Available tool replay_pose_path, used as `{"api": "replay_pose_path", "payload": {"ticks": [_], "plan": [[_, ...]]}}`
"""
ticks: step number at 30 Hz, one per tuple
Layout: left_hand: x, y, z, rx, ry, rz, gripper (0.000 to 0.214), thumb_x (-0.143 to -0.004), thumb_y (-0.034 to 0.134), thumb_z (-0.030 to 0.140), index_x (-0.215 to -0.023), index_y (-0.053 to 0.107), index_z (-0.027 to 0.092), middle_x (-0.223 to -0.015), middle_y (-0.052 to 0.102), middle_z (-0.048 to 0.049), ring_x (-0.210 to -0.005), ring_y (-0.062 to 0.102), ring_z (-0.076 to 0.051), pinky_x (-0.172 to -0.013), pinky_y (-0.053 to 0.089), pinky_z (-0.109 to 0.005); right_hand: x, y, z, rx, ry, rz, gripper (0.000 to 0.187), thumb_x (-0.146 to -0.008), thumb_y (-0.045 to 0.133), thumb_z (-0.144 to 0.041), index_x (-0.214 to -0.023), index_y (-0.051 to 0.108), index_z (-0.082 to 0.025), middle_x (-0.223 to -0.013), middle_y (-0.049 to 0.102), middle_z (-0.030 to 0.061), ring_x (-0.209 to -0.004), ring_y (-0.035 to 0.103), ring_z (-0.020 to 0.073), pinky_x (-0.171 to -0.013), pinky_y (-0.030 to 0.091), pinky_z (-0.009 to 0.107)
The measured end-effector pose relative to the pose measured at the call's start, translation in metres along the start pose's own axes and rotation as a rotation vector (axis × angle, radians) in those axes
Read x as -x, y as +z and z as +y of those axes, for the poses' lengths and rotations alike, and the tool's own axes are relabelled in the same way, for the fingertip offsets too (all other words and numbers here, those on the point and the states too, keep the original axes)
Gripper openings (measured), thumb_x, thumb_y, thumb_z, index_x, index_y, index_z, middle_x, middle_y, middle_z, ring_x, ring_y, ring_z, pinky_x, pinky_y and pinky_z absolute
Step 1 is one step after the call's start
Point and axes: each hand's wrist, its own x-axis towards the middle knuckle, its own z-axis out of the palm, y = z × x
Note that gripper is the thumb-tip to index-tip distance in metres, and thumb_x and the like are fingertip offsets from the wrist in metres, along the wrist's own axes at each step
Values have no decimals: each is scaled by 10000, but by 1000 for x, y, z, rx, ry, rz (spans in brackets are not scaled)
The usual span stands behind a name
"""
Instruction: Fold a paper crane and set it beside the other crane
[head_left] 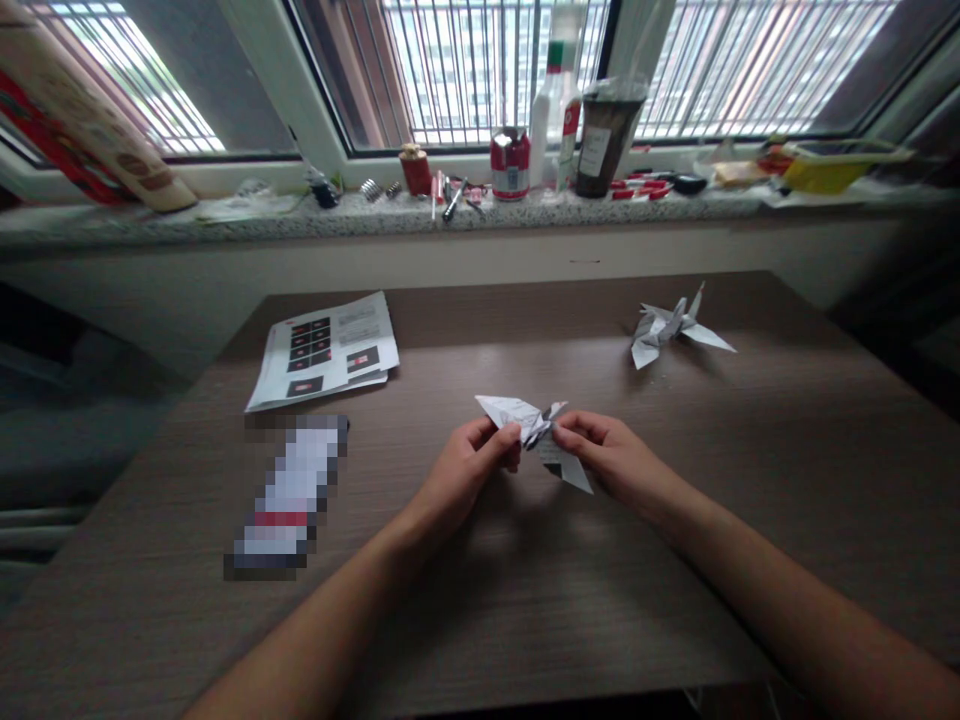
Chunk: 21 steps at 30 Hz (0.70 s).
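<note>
Between my two hands, just above the middle of the table, is a folded paper crane [568, 466] of white printed paper with its wings spread. My left hand [474, 452] pinches its left side between thumb and fingers. On the other side, my right hand [604, 447] closes thumb and fingertips on the paper near the centre. Parts of the folds are hidden behind my fingers. A second paper crane [675, 325], also of white printed paper, rests on the table farther back to the right, apart from both hands.
Printed sheets [360, 325] lie stacked at the back left of the brown table [465, 620]. Nearer me is a phone-shaped object [289, 495], blurred by pixels. Along the windowsill [262, 230] stand a red can [510, 165], a clear bottle [551, 125], a dark cup [604, 140] and small items.
</note>
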Motion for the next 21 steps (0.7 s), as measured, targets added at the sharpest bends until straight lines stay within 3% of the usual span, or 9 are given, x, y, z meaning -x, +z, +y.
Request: {"api": "replay_pose_path", "payload": {"ticks": [9, 16, 21], "plan": [[0, -4, -1, -83, 36, 22, 356, -932, 701, 514, -917, 689, 159, -806, 602, -40, -736, 512, -167, -690, 405, -289, 3, 0, -6, -37, 7, -42, 334, -895, 753, -542, -913, 684, -215, -862, 664, 16, -749, 582, 166, -719, 442, 308], [2, -3, 13, 40, 42, 50, 358, -897, 751, 487, -1061, 665, 180, -943, 669, -57, -816, 599, -184, -750, 480, -296, 3, -9, -13, 187, -35, -63, 317, -910, 733, -528, -855, 676, -221, -811, 647, 7, -720, 550, 156, -698, 429, 303], [4, -8, 25, -184, 3, -75, 344, -907, 755, 485, -928, 696, 146, -788, 634, -35, -722, 560, -157, -688, 444, -269, 3, -11, -16, 226, -47, -53, 353, -908, 723, -559, -874, 684, -209, -805, 646, 21, -718, 560, 163, -661, 426, 305]]}}
